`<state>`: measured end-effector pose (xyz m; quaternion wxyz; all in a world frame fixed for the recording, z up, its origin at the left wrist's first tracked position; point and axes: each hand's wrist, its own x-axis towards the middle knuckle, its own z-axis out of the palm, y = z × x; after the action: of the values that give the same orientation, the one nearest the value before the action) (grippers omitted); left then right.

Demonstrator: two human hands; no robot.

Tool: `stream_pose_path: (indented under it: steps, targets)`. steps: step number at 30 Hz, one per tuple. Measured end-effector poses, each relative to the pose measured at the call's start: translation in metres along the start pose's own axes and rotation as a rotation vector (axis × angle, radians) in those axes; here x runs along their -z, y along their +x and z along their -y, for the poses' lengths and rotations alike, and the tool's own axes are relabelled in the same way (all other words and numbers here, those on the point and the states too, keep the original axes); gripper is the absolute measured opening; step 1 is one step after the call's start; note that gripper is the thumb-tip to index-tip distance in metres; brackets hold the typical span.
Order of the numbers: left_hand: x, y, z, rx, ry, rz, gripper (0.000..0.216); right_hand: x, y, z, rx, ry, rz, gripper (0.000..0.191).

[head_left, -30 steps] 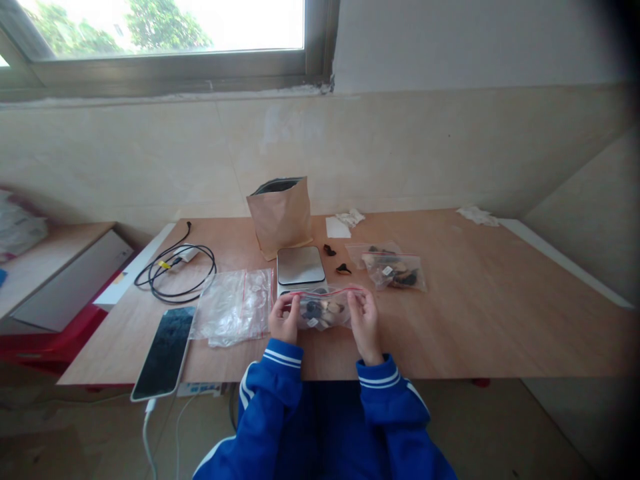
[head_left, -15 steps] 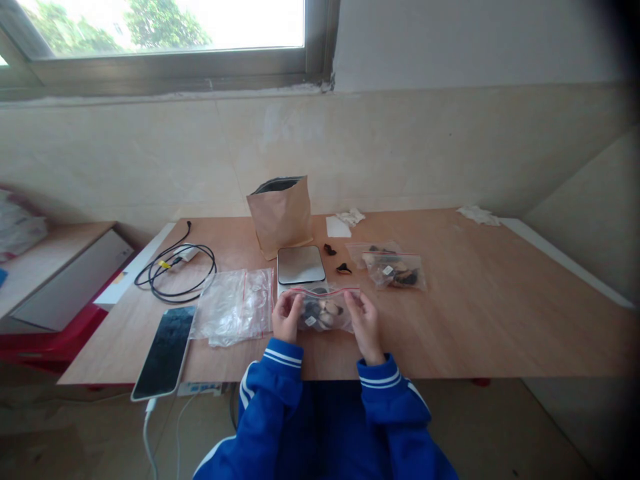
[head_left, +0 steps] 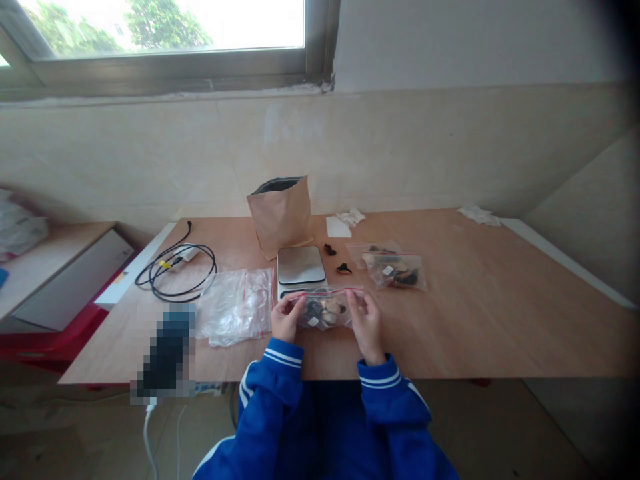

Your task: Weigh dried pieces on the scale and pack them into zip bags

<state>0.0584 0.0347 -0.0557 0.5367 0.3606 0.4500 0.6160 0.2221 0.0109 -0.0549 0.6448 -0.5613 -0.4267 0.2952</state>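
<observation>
Between my hands is a clear zip bag with a red seal line, holding dark and pale dried pieces and a small white packet. My left hand pinches its upper left corner. At the upper right corner, the fingers of my right hand are closed on the same bag. Just behind it sits a small scale with a metal plate, its front partly covered by the bag. Two filled zip bags overlap to the right. Flat zip bags lie to the left of my left hand.
A brown paper pouch stands open behind the scale. Two loose dark pieces lie right of it. At left are a coiled black cable and a pixelated dark phone by the table's front edge. White paper lies near the wall.
The seal line of the held bag looks straighter and more stretched than before. My right hand has shifted very slightly to the right; the other things stay put.
</observation>
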Motion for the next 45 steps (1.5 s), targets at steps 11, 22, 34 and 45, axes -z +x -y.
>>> stream_pose_path:
  steps: [11, 22, 34, 45]
  targets:
    - [-0.001, 0.001, -0.001, -0.018, 0.037, -0.053, 0.038, 0.0, -0.001, 0.0, -0.013, 0.036, 0.021, 0.031]
    - [-0.007, -0.005, -0.01, -0.033, 0.034, 0.038, 0.04, -0.001, -0.001, 0.004, -0.059, 0.107, 0.031, 0.035]
    - [-0.008, -0.006, -0.01, -0.014, 0.036, 0.036, 0.04, -0.002, -0.001, -0.005, -0.187, 0.19, 0.135, 0.038]
    - [-0.006, -0.005, -0.009, -0.053, 0.052, 0.02, 0.038, -0.002, -0.001, -0.002, -0.226, 0.28, 0.115, 0.035]
